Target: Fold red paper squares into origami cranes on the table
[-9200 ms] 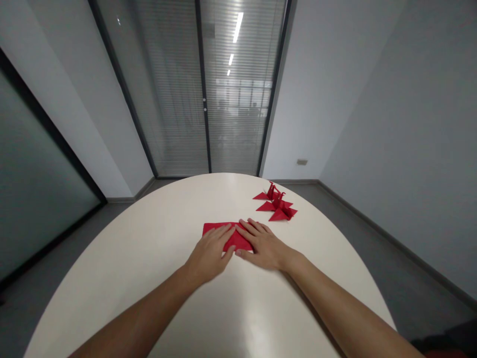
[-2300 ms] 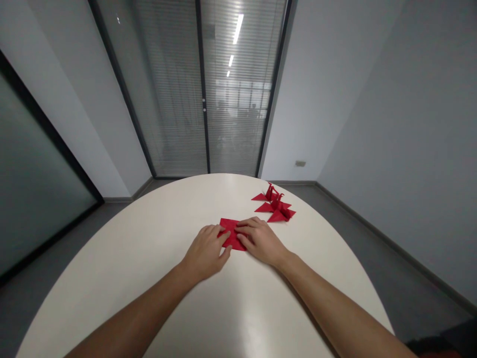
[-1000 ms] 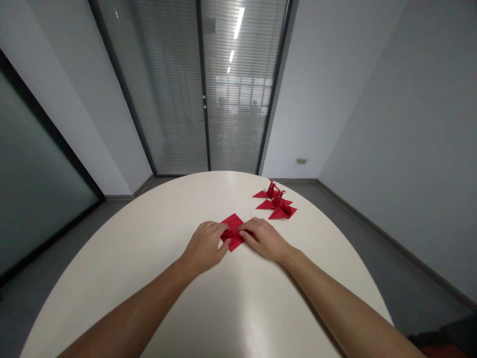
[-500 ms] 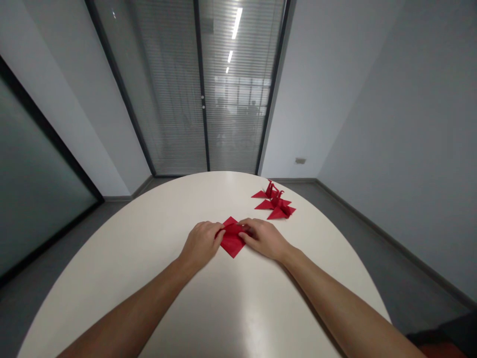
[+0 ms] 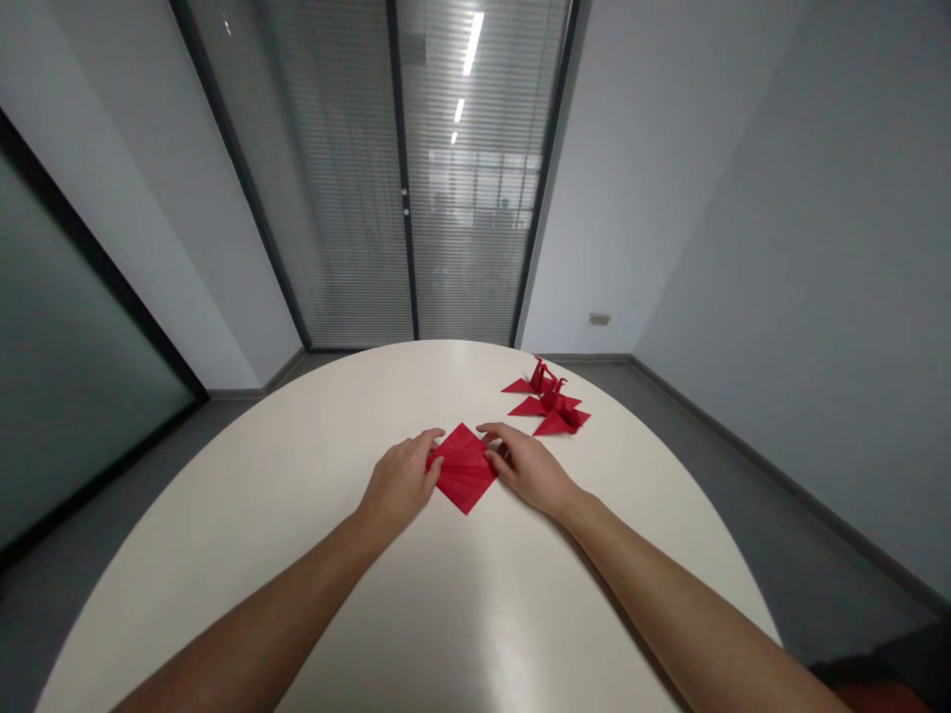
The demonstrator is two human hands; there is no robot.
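A red sheet of origami paper (image 5: 465,485) lies on the table in a diamond shape, with a crease running across its middle. At its left corner is my left hand (image 5: 401,480), its thumb on top of the paper and its fingers curled round the edge. My right hand (image 5: 531,470) holds the opposite corner, the thumb pressing near the edge and the index finger arched above it. The corners themselves are partly hidden by the fingers. Several folded red paper cranes (image 5: 551,401) stand close together beyond my right hand.
The round white table (image 5: 297,475) fills the lower view, its far rim curving before a glass partition with blinds (image 5: 475,248). Grey-white walls rise on both sides. A dark and reddish object (image 5: 884,673) shows at the lower right, beyond the table's edge.
The upper part of the paper, folded or bent toward me before, now lies spread out as a fuller diamond. My fingers have moved slightly apart and away toward the far side.
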